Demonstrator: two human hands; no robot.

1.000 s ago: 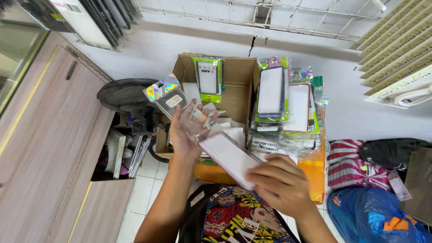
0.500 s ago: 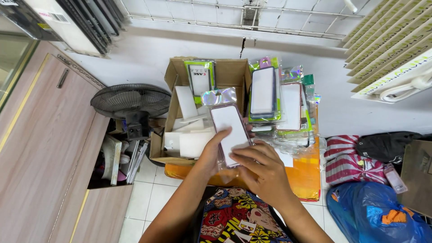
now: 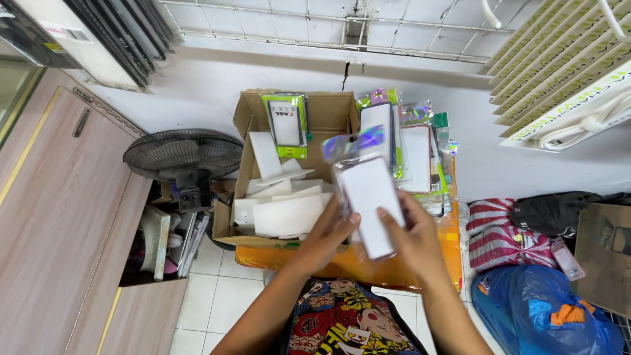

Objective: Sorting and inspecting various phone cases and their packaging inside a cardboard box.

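Note:
Both my hands hold one flat packaged item (image 3: 370, 197), a white card in a clear plastic sleeve with a shiny holographic top. My left hand (image 3: 327, 233) grips its left edge from below. My right hand (image 3: 413, 233) grips its right edge. The package is held above the front of an open cardboard box (image 3: 246, 118) that contains white cards and a green-edged packaged case (image 3: 286, 123). A stack of similar packaged cases (image 3: 407, 151) stands just right of the box.
An orange tray or bag (image 3: 335, 263) lies under the box. A black floor fan (image 3: 183, 158) stands left of it, beside a wooden cabinet (image 3: 59, 217). A striped cloth (image 3: 503, 236), a blue plastic bag (image 3: 545, 309) and a brown box (image 3: 605, 256) lie at right.
The package has shifted right and slightly down toward me; my left hand moved from holding a clear sleeve up high to gripping the package's left edge.

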